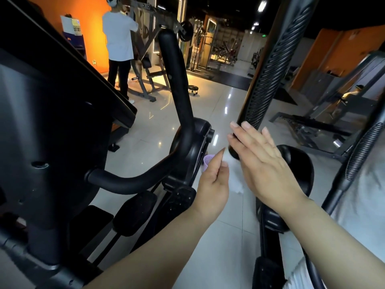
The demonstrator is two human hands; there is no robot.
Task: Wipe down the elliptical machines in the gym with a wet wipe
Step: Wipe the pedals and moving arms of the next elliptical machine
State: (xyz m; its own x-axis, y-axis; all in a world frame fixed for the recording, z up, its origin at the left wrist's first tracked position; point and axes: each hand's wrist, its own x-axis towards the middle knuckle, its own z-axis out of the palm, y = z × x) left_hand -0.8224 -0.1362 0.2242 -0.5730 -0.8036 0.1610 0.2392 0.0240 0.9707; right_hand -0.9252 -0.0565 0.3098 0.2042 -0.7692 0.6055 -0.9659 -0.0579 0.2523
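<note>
Nearest me, both forearms are reaching in from the bottom of the frame. The L hand (212, 180), at centre, is curling its fingers. Its grip seems to be pinching an edge of the wet wipe (234, 178) btwn thumb and forefinger. The wipe is only a white blur hanging btwn the two hands, so I can't be sure. The R hand (264, 161) is lying flat, grip spread w/ fingers straight, pressing on the lower end of the ribbed handle (270, 69), which is running up to the top right.

My read: they're getting the wipe onto that handle. To do it well, the R hand should be steadying the bar, since it prob. swings. The L should be wrapping the wipe right round, not dabbing one side, and dragging along the ribs so the grooves get reached.

Just behind the L hand a lilac mesh cup (208, 160) is peeking out. Left of centre the next elliptical (177, 80) is standing on the glossy floor (218, 101). Far off, upper left, a person in a white top (118, 34) is working at a weights rig.
</note>
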